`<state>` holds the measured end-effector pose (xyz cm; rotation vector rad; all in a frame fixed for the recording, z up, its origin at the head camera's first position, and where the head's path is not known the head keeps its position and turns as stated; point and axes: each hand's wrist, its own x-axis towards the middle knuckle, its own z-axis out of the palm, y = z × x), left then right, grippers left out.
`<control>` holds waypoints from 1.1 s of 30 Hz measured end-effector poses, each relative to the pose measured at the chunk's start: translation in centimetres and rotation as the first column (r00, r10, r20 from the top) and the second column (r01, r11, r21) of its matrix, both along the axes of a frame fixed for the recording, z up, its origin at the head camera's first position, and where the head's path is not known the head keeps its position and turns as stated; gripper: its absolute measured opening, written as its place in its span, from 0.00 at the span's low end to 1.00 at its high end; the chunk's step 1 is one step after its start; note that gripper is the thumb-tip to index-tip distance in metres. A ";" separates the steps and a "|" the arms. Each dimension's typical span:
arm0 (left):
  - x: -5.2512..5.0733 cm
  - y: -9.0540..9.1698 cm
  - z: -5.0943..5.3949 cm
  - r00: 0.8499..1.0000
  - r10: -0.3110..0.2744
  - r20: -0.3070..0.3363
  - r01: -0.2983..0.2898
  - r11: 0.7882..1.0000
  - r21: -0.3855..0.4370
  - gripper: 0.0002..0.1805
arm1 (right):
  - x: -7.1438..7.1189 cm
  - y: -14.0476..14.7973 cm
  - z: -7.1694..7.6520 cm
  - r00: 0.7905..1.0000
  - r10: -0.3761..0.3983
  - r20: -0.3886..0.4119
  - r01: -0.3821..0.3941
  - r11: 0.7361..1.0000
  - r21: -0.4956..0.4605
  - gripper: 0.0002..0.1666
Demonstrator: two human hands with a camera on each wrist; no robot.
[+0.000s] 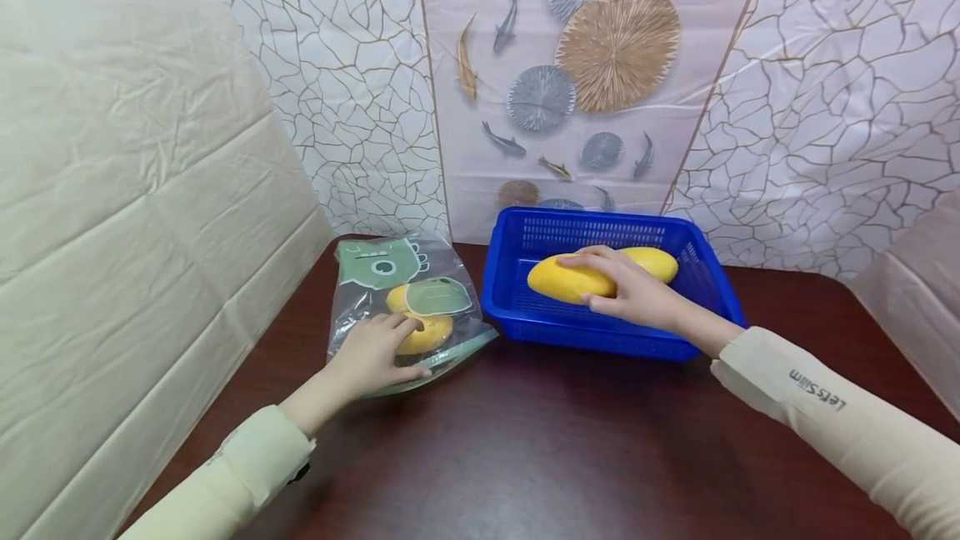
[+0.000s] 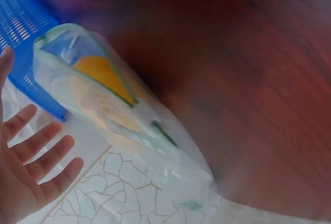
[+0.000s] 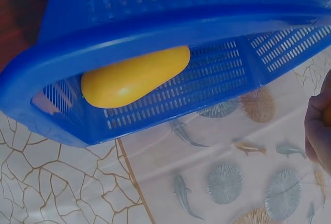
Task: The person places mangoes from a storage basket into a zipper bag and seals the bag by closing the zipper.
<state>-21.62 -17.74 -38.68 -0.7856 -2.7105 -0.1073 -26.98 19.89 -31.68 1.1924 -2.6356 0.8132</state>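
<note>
1. Gripping one yellow fruit from above with the right hand, its fingers curling round the upper side and its thumb pressing toward the near side.
2. Holding this fruit at the blue basket, just beside the second fruit lying inside; apparently keeping clear of the basket floor, though showing no certain gap from this angle.
3. Positioning the left hand at the clear printed bag, its fingers spreading loosely and holding nothing. Being unable to confirm contact with the film, owing to the blurred left wrist view.
4. Finding two further yellow fruits inside the bag, an upper fruit and a lower fruit, on the brown worktop beside the basket. Showing a gaping green-edged mouth in the left wrist view.
5. Risking a dropped fruit: relying on a grip from above over a smooth, rounded skin.
6. Risking a knock against the basket rim: lifting too low or moving sideways too early.
7. Risking a sliding bag or a folding mouth: pushing against thin, limp film without a firm left-hand hold.
8. Risking spilled fruit: tipping the bag toward its unsealed near edge.
</note>
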 end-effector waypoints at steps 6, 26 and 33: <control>0.2 -1.0 -0.8 0.979 -0.105 -0.174 0.074 0.981 -0.178 0.30 | 0.3 -0.2 -0.1 0.997 0.010 -0.077 -0.009 1.000 0.013 0.29; 0.3 -4.0 -2.1 0.966 -0.236 -0.104 0.196 0.934 -0.299 0.17 | 1.4 -1.4 -1.1 0.885 -0.033 0.464 0.114 0.982 -0.149 0.20; 0.9 -4.6 -2.3 0.962 -0.262 -0.078 0.228 0.925 -0.303 0.13 | 1.2 -1.6 -1.2 0.775 0.075 0.627 0.092 0.969 -0.230 0.26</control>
